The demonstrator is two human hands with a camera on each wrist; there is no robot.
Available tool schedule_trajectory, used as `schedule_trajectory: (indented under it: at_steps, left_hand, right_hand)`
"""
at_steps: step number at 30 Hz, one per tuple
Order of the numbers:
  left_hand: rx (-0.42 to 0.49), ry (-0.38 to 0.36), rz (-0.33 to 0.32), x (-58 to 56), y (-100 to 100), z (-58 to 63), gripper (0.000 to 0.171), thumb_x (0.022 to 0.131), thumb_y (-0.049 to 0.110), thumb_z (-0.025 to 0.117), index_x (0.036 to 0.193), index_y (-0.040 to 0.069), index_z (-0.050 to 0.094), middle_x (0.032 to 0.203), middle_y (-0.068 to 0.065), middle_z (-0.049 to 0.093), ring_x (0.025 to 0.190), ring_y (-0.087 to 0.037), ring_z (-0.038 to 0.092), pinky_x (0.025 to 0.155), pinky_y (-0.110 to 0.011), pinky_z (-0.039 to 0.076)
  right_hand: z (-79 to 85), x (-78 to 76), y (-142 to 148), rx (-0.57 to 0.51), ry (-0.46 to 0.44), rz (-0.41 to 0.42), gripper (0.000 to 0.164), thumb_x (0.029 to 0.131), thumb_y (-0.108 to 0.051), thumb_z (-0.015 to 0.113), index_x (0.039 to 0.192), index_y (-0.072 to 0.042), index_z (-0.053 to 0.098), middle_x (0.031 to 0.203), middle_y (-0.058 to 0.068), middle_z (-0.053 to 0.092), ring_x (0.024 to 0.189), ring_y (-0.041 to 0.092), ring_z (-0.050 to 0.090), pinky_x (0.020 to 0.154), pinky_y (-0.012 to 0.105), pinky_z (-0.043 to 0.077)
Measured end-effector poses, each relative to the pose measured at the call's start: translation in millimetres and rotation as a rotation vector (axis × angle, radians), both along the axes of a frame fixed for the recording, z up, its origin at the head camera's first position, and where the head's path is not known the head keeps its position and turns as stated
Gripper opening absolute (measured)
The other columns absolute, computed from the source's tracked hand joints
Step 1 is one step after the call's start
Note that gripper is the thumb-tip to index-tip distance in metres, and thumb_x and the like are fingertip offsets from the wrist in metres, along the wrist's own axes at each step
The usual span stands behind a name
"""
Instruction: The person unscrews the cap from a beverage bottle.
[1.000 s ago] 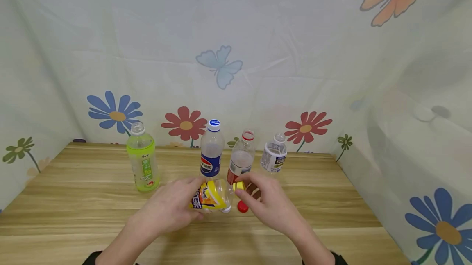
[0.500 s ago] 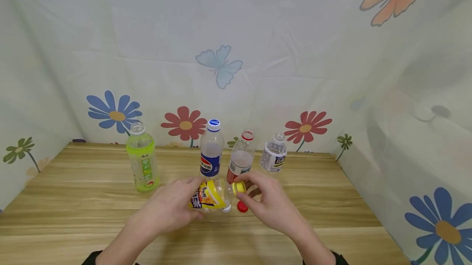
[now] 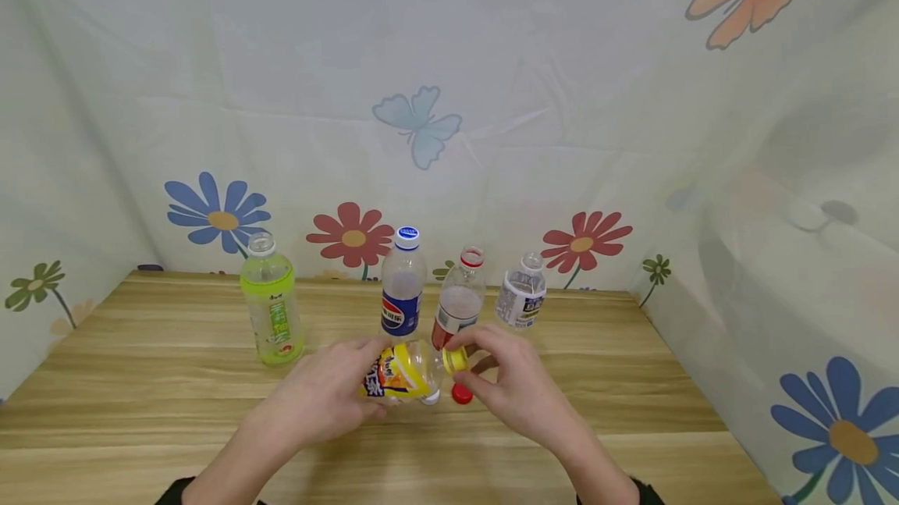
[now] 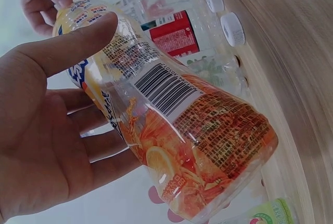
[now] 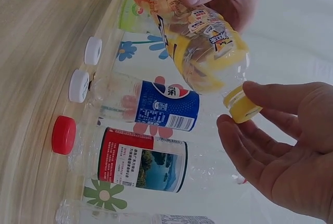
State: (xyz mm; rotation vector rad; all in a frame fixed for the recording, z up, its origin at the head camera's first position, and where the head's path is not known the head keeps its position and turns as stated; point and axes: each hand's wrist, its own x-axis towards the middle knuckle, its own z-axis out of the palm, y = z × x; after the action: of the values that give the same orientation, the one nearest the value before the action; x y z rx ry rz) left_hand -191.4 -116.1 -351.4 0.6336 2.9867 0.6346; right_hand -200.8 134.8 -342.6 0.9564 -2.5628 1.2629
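Observation:
A clear bottle with a yellow and orange tea label [image 3: 400, 371] is held tilted on its side above the table. My left hand [image 3: 316, 396] grips it round the middle, thumb across the label in the left wrist view. At its neck, a yellow cap [image 5: 242, 104] is pinched between the thumb and index finger of my right hand [image 3: 513, 388]. The cap sits at the bottle's mouth. The left wrist view shows the bottle's barcode [image 4: 166, 89] and orange lower half.
Behind stand a capped Pepsi bottle [image 3: 402, 294], a capless red-labelled bottle [image 3: 460, 298] and a small capless clear bottle [image 3: 521, 294]. A capless green bottle [image 3: 274, 310] stands left. A red cap [image 5: 64, 135] and two white caps, one nearer [image 5: 79, 86], lie on the table.
My right thumb and fingers have shifted slightly round the yellow cap, and more of the cap shows. The left hand and bottle stay nearly still.

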Motion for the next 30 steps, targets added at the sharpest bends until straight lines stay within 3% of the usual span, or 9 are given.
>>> schedule_trajectory:
  at_steps: [5, 9, 12, 20, 30]
  left_hand:
    - [0.006, -0.007, 0.0, 0.3, 0.2, 0.2, 0.072, 0.073, 0.031, 0.089, 0.134, 0.019, 0.053, 0.116, 0.005, 0.061, 0.101, -0.015, 0.06, 0.086, -0.039, 0.051]
    - [0.006, -0.01, -0.002, 0.2, 0.3, 0.2, 0.072, 0.073, 0.031, 0.089, 0.134, 0.018, 0.053, 0.115, 0.005, 0.062, 0.101, -0.016, 0.061, 0.086, -0.039, 0.051]
    - [0.001, -0.008, -0.002, 0.1, 0.6, 0.2, 0.072, 0.073, 0.031, 0.089, 0.134, 0.018, 0.053, 0.116, 0.005, 0.062, 0.102, -0.016, 0.061, 0.086, -0.039, 0.051]
    - [0.006, -0.007, -0.003, 0.2, 0.8, -0.2, 0.072, 0.073, 0.03, 0.089, 0.134, 0.018, 0.053, 0.117, 0.004, 0.062, 0.102, -0.016, 0.061, 0.086, -0.039, 0.051]
    - [-0.003, -0.014, -0.002, -0.3, 0.7, -0.5, 0.071, 0.073, 0.031, 0.089, 0.134, 0.019, 0.054, 0.113, 0.006, 0.062, 0.099, -0.014, 0.061, 0.085, -0.038, 0.051]
  right_hand:
    - [-0.5, -0.1, 1.2, 0.007, -0.006, -0.012, 0.034, 0.086, -0.009, 0.077, 0.117, -0.016, 0.064, 0.111, -0.008, 0.061, 0.097, 0.015, 0.062, 0.071, 0.022, 0.054]
    - [0.1, -0.1, 1.9, 0.012, -0.05, -0.041, 0.026, 0.095, -0.027, 0.069, 0.118, -0.018, 0.062, 0.11, -0.007, 0.061, 0.096, 0.015, 0.062, 0.072, 0.023, 0.054]
    - [0.7, -0.1, 1.9, 0.022, -0.083, -0.064, 0.024, 0.099, -0.032, 0.062, 0.117, -0.017, 0.062, 0.106, -0.007, 0.061, 0.093, 0.014, 0.061, 0.072, 0.023, 0.054]
    - [-0.4, -0.7, 2.4, 0.05, -0.104, -0.091, 0.026, 0.1, -0.035, 0.06, 0.113, -0.013, 0.064, 0.096, -0.008, 0.061, 0.089, 0.016, 0.06, 0.072, 0.023, 0.054]
    - [0.0, -1.2, 3.0, 0.059, -0.078, -0.07, 0.018, 0.096, -0.022, 0.067, 0.111, -0.012, 0.065, 0.097, -0.01, 0.062, 0.09, 0.014, 0.062, 0.075, 0.022, 0.053]
